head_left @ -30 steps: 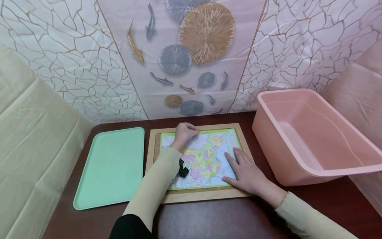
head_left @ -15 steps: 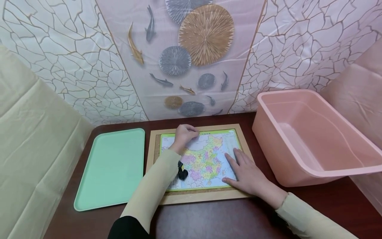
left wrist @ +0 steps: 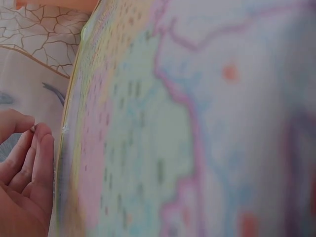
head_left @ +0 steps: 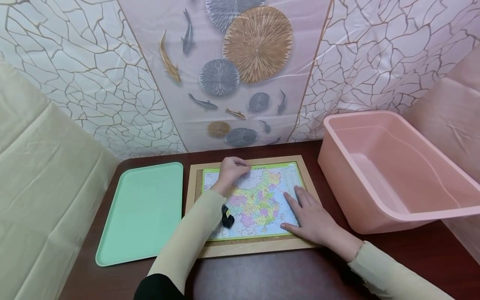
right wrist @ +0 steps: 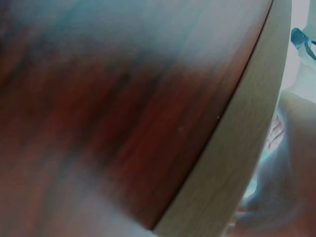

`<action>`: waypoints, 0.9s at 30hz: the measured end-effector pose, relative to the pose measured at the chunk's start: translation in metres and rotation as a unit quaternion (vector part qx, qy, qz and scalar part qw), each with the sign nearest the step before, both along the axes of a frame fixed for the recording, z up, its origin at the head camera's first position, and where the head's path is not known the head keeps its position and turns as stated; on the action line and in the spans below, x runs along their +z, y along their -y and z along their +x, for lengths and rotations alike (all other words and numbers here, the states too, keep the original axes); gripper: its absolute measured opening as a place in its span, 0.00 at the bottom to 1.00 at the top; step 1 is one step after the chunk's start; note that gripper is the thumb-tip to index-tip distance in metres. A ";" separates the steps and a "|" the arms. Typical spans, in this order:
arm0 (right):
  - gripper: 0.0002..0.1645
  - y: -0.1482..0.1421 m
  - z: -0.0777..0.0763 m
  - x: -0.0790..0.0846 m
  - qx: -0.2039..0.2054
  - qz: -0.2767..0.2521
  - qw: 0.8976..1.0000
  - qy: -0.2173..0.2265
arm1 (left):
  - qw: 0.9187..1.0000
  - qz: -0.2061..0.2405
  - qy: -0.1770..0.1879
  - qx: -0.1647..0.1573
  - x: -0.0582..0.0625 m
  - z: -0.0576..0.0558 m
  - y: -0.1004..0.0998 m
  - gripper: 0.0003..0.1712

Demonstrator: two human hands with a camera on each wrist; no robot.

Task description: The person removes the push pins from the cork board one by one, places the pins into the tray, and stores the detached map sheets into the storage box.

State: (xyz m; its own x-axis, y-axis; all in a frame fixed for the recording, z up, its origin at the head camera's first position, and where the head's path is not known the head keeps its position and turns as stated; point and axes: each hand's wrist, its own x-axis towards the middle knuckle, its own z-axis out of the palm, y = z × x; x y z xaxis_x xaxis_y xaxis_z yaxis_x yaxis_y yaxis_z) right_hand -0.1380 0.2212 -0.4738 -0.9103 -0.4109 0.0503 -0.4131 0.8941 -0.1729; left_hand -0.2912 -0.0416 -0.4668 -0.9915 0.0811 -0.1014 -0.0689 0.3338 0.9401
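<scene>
A colourful map (head_left: 258, 200) with a green border lies on a board with a pale wooden frame (head_left: 258, 248); a brown cork-like strip shows around the map. At the map's top edge my left hand (head_left: 232, 173) pinches with thumb and fingertips. In the left wrist view the pinching hand (left wrist: 29, 173) seems to have a tiny pin-like thing between thumb and finger, mostly hidden. My right hand (head_left: 313, 221), fingers spread and straight, rests on the map's lower right side and the frame. The right wrist view shows mainly the frame (right wrist: 232, 133) and dark tabletop.
To the left of the board lies a mint-green tray (head_left: 144, 212). A deep pink tub (head_left: 348, 183) stands at the right. All are on a dark brown table (head_left: 255, 275); patterned cloth (head_left: 240, 121) hangs behind it. A small black device (head_left: 227, 218) sits at my left sleeve.
The left forearm and its black device have shifted slightly left, while the fingers stay at the map's top edge. The right hand keeps its place. The head view has moved very slightly.
</scene>
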 end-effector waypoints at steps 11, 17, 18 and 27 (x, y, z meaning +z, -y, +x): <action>0.58 -0.005 -0.002 -0.010 0.010 -0.008 1.000 -0.014 | 1.000 -0.011 -0.020 -0.006 0.005 0.004 0.012 0.04; 0.58 -0.005 -0.004 -0.010 0.007 0.001 1.000 -0.005 | 1.000 -0.005 -0.025 -0.011 0.011 0.007 0.020 0.05; 0.58 -0.005 -0.004 -0.009 0.007 0.000 1.000 -0.005 | 1.000 -0.003 -0.026 -0.011 0.011 0.008 0.021 0.05; 0.55 0.000 0.001 0.003 -0.001 0.006 1.000 0.006 | 1.000 -0.005 -0.012 0.001 0.018 0.011 0.036 0.07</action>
State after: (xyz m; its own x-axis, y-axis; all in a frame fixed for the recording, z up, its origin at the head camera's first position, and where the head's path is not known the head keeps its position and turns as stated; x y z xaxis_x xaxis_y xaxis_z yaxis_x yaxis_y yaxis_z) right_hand -0.1373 0.2209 -0.4708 -0.9119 -0.4090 0.0341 -0.4087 0.8972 -0.1672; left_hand -0.2807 -0.0776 -0.4490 -0.9939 0.0779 -0.0778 -0.0466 0.3424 0.9384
